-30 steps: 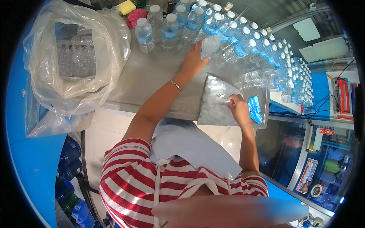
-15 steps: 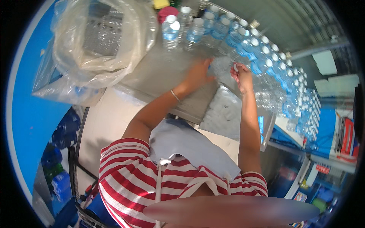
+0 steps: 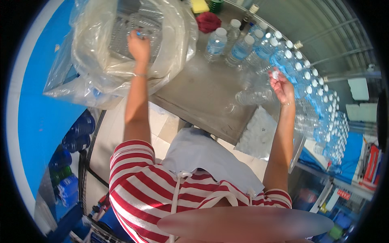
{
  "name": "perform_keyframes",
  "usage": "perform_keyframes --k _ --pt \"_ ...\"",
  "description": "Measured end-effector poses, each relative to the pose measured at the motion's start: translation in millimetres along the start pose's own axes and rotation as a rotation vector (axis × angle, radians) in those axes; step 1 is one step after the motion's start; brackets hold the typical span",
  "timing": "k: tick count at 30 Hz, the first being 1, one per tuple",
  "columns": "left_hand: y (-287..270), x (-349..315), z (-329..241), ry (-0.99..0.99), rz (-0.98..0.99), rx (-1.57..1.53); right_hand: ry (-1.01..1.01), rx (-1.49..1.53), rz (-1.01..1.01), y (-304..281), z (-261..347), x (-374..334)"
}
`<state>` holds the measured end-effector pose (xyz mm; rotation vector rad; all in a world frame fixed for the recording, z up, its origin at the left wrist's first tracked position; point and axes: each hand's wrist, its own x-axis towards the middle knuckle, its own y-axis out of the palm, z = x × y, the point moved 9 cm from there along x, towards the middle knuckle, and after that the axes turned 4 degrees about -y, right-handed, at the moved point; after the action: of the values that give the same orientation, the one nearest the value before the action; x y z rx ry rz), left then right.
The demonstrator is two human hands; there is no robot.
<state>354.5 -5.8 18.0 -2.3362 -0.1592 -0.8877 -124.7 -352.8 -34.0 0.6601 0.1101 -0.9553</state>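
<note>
My left hand (image 3: 139,46) is inside a large clear plastic bag (image 3: 174,67) at the far left, its fingers curled over one of several clear plastic bottles (image 3: 121,38) in there. The fingertips are partly hidden. At the right, my right hand (image 3: 282,87) is closed on a white bottle cap (image 3: 275,75), palm turned up. A clear uncapped bottle (image 3: 253,97) lies on its side on the metal table (image 3: 194,95), just left of that hand. Beside my right forearm is a clear bag of white caps (image 3: 258,135).
Capped bottles with blue labels (image 3: 216,44) stand in a long, curving row along the table's back and right. A dark red cloth (image 3: 208,22) and a yellow sponge (image 3: 199,6) sit at the back. Large blue bottles (image 3: 81,123) are stacked low at the left.
My left hand has moved from the middle of the table left into the large bag. My right hand still holds a cap. A clear bottle now lies on the table; the view has shifted.
</note>
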Motion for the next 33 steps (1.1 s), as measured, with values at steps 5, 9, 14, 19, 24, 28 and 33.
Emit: perform_keyframes --k 5,9,14,19,24,28,33 --pt "167.2 -15.1 150.7 -0.208 0.704 0.213 -0.258 -1.052 -0.161 20.4 12.7 -66.2" --pt "184.6 -36.5 178.6 -0.327 0.673 0.247 -0.724 -1.177 -0.020 80.6 25.6 -134.7" --pt "94.7 0.5 108.2 -0.153 0.552 0.377 -1.026 -1.294 -0.007 126.3 14.8 -162.5" --pt "-117.0 15.7 19.8 -0.220 0.298 0.116 -1.266 -1.362 -0.108 126.2 2.9 -161.2" --pt "-182.1 -17.5 -75.9 -0.252 0.221 -0.509 -1.331 -1.438 -0.141 137.3 4.5 -171.3" --pt "-162.7 -49.2 -128.0 -0.200 0.094 -0.569 -1.138 -0.831 -0.170 145.9 36.1 -176.2" --pt "-148.5 -111.0 -137.2 -0.278 -0.047 -0.903 -0.657 -0.510 0.063 176.0 54.1 -140.4"
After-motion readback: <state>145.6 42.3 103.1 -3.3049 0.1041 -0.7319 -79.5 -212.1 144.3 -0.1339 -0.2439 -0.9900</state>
